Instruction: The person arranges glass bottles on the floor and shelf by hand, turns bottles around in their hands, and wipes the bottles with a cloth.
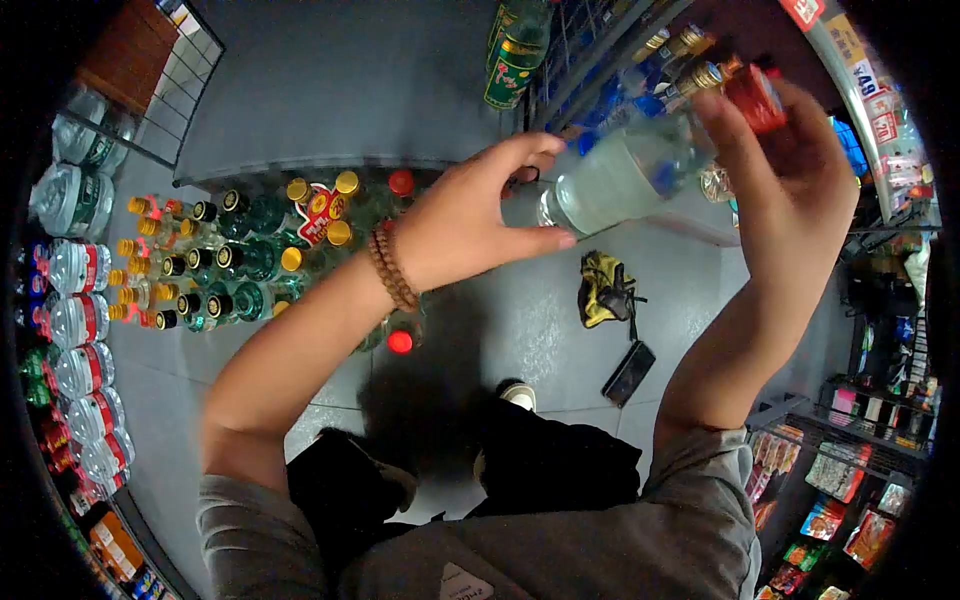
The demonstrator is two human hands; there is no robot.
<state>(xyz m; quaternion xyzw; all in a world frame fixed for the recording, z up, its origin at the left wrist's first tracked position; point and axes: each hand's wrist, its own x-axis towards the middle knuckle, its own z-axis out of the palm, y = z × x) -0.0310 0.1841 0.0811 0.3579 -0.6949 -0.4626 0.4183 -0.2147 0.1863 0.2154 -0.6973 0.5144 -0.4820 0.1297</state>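
Note:
A clear glass bottle (615, 185) with a red cap (755, 98) is held tilted in front of the shelf, its base toward the left. My right hand (790, 155) grips it around the neck and cap, with slight motion blur. Near the bottle's base, my left hand (480, 205) is open, thumb and fingers apart on either side; whether it touches the glass I cannot tell. A beaded bracelet (393, 270) circles my left wrist. Below that forearm, a group of bottles with yellow, black and red caps (240, 250) stands on the floor.
Green-labelled bottles (515, 65) stand at the top, beside a wire rack with more bottles (690, 75). A yellow-black bag (604, 290) and a phone (629, 373) lie on the floor. Wrapped water packs (80, 320) line the left; hanging snack packets (840, 470) are at right.

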